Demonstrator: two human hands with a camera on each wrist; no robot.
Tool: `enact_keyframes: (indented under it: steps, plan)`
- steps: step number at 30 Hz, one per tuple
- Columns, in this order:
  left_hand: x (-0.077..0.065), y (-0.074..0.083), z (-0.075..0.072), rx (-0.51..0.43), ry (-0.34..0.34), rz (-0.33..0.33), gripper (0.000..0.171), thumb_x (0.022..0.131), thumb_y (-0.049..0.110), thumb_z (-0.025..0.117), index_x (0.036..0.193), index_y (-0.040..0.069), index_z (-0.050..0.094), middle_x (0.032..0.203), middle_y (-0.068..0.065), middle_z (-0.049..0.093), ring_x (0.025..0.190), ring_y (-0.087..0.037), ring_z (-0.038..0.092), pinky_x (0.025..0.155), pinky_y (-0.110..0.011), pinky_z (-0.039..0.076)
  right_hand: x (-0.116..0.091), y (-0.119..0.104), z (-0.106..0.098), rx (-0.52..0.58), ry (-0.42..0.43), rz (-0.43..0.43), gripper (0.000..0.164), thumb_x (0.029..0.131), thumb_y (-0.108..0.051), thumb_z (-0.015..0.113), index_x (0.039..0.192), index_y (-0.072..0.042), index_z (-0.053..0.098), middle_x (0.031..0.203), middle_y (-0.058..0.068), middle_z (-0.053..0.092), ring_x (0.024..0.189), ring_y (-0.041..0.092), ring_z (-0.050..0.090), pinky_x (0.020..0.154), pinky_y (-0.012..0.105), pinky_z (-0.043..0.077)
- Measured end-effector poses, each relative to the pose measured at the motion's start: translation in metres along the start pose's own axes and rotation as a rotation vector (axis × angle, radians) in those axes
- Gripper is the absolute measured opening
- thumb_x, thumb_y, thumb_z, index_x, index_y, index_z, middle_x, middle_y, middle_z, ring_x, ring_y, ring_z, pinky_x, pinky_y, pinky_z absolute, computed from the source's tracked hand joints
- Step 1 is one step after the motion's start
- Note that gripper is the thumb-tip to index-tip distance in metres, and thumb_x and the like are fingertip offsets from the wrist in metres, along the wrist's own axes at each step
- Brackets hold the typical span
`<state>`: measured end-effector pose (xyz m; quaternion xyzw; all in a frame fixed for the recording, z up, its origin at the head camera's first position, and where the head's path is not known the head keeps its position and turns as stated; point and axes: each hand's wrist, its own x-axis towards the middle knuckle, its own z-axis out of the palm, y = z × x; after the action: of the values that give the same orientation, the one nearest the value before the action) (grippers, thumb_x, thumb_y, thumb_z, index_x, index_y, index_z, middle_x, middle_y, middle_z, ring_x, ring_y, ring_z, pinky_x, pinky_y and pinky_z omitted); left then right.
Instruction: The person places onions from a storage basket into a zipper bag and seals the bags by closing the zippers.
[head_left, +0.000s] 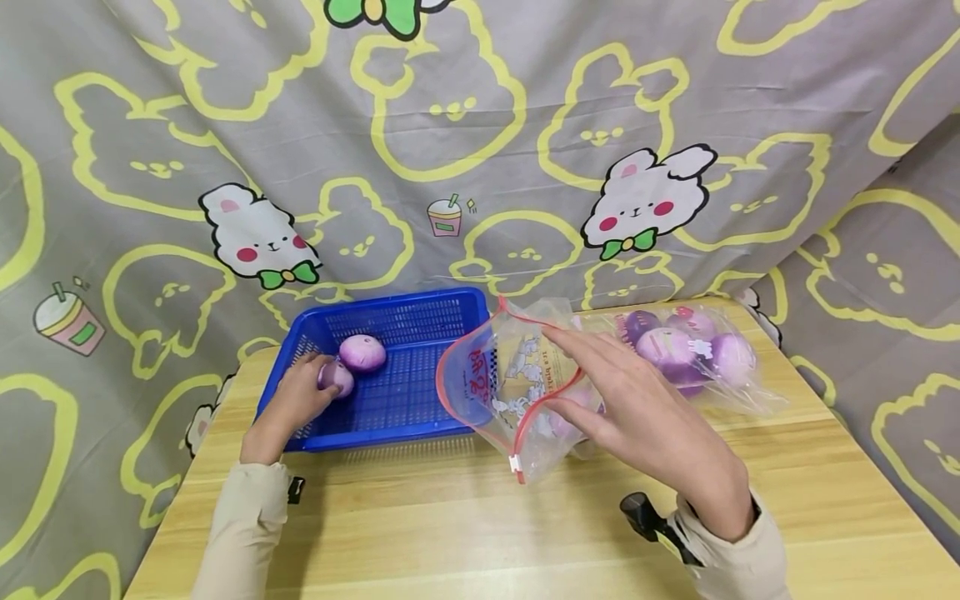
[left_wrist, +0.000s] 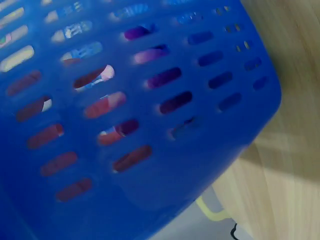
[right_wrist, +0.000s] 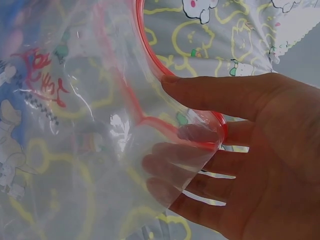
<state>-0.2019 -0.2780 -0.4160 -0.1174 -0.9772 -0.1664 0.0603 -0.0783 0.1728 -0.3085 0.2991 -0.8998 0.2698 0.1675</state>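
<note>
My left hand (head_left: 303, 392) reaches into a blue plastic basket (head_left: 412, 432) and grips a purple onion (head_left: 335, 379) with curled fingers. A second purple onion (head_left: 362, 353) lies right beside it in the basket. In the left wrist view the slotted basket wall (left_wrist: 150, 190) hides most of the hand. My right hand (head_left: 637, 408) holds a clear zip bag (right_wrist: 75, 125) by its red-edged rim, thumb at the rim and fingers seen through the film. The bag's mouth gapes toward the basket, and purple shows through its lower part.
Another clear bag (head_left: 701, 350) filled with several purple onions lies at the table's back right. The wooden table (head_left: 450, 525) backs onto a grey patterned curtain (head_left: 465, 100). A white slider (head_left: 515, 463) sits at the zip's near end.
</note>
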Motion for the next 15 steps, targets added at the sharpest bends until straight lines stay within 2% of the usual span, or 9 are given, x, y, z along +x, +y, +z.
enact_keyframes:
  steps: [5,9,15]
  plan:
    - [0.0031,-0.0014,0.0001,-0.015,-0.024,-0.004,0.040,0.083,0.007,0.073,0.118,-0.010,0.061,0.121,-0.035,0.059,0.115,-0.053,0.053,0.095,-0.066,0.041,-0.0006,-0.0003,0.0006,-0.005,-0.017,0.010,0.067,0.092,-0.032,0.072,0.151,-0.014,0.043,0.149,-0.001,0.049,0.136,0.025,0.046,0.111,0.048,0.036]
    - [0.0038,0.0008,0.0022,-0.013,-0.046,-0.020,0.040,0.081,0.009,0.077,0.115,-0.006,0.062,0.119,-0.034,0.057,0.110,-0.052,0.053,0.088,-0.067,0.043,-0.0009,-0.0002,0.0012,-0.004,-0.020,0.013,0.068,0.091,-0.031,0.073,0.150,-0.014,0.044,0.148,0.000,0.050,0.135,0.024,0.047,0.110,0.047,0.038]
    - [0.0024,-0.0011,0.0034,0.004,-0.061,0.013,0.041,0.080,0.007,0.079,0.114,-0.007,0.064,0.116,-0.034,0.058,0.108,-0.051,0.054,0.087,-0.064,0.046,-0.0006,-0.0002,0.0010,-0.009,-0.015,0.007,0.068,0.092,-0.032,0.073,0.151,-0.015,0.043,0.149,-0.002,0.049,0.135,0.024,0.048,0.109,0.046,0.038]
